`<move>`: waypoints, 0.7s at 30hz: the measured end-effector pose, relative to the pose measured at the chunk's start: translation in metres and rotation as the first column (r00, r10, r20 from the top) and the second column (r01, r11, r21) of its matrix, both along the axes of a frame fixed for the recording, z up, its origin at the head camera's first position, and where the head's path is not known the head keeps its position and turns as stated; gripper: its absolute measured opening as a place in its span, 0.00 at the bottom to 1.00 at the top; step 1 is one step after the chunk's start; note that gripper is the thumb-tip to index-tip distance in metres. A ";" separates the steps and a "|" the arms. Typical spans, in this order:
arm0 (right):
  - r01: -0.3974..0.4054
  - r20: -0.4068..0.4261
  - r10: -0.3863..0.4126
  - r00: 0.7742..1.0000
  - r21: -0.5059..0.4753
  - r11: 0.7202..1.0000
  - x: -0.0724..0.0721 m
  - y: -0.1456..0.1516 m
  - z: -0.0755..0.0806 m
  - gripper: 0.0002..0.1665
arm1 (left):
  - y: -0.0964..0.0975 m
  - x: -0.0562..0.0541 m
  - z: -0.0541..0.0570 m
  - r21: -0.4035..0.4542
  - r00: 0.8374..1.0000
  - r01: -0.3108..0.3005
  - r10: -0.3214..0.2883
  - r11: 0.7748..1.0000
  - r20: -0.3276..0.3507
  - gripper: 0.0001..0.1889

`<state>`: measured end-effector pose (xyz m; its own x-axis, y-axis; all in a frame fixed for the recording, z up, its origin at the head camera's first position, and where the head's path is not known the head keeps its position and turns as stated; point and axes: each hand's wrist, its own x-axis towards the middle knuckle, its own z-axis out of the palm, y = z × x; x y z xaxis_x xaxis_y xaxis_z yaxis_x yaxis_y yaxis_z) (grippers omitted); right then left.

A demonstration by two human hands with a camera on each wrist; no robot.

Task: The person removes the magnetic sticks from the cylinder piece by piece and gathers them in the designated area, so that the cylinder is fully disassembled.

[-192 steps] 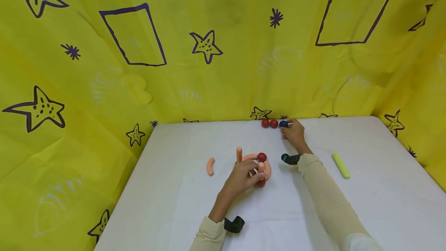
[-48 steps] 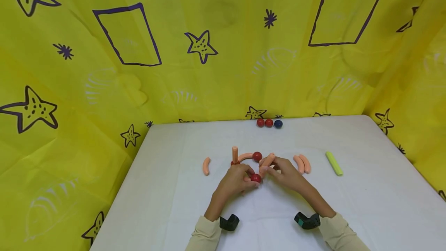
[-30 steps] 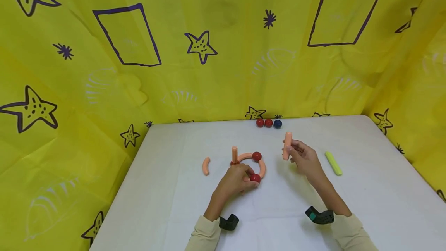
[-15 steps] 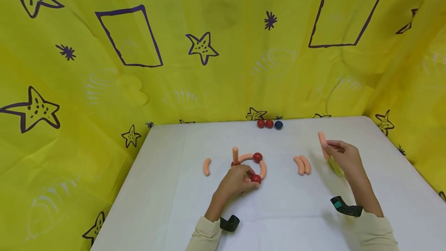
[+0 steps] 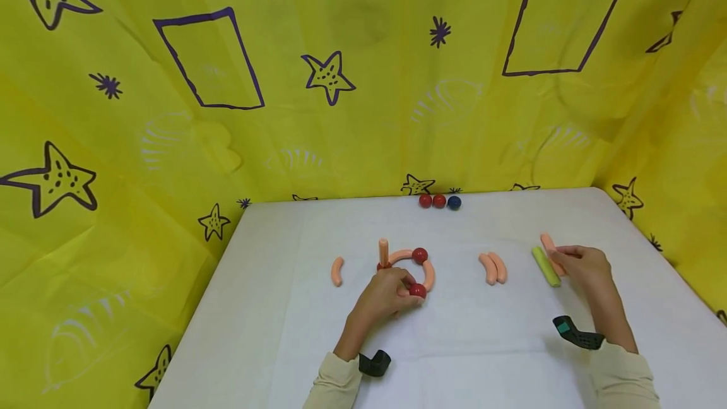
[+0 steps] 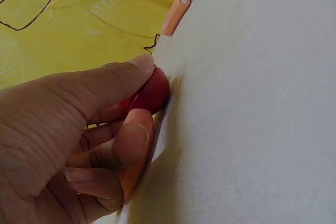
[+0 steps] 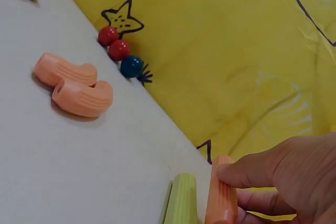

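My left hand (image 5: 385, 292) pinches a red ball (image 5: 417, 290) at the near side of a ring of curved orange rods (image 5: 428, 275) and red balls. In the left wrist view its lower fingers also touch an orange rod (image 6: 137, 150) joined to that ball. An upright orange rod (image 5: 384, 251) stands on another red ball, partly hidden by the hand. At the right, my right hand (image 5: 587, 267) pinches a straight orange rod (image 7: 222, 192) between thumb and fingers. Just left of it lies a straight light-green rod (image 5: 546, 266); whether the two touch cannot be told.
Two curved orange rods (image 5: 492, 269) lie side by side between the ring and the green rod. Another curved orange rod (image 5: 337, 271) lies left of the ring. Two red balls (image 5: 432, 201) and a blue ball (image 5: 454, 202) line the table's back edge by the yellow cloth (image 5: 363, 137).
My right hand has carried the straight orange rod from the ring rightward and lowered it beside the green rod. My left hand has stayed at the near red ball over the last second.
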<state>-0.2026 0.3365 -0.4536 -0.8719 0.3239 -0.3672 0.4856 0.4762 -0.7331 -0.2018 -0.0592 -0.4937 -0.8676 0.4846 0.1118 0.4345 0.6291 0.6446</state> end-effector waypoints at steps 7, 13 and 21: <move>-0.027 0.017 0.026 1.000 0.048 0.998 -0.002 0.005 -0.005 0.43 | 0.000 0.001 0.000 0.002 1.000 0.002 -0.002 1.000 -0.009 0.15; -0.063 -0.012 0.064 0.998 0.083 0.995 -0.002 0.009 -0.007 0.40 | 0.000 0.000 0.000 0.007 0.999 0.006 -0.006 1.000 -0.031 0.15; -0.074 -0.005 0.075 0.997 0.101 0.992 -0.002 0.010 -0.009 0.37 | 0.000 0.000 0.001 0.019 1.000 0.006 -0.005 1.000 -0.024 0.14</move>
<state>-0.2050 0.3465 -0.4628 -0.8979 0.2931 -0.3283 0.4401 0.5823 -0.6836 -0.2023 -0.0595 -0.4925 -0.8619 0.4869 0.1417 0.4532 0.6142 0.6460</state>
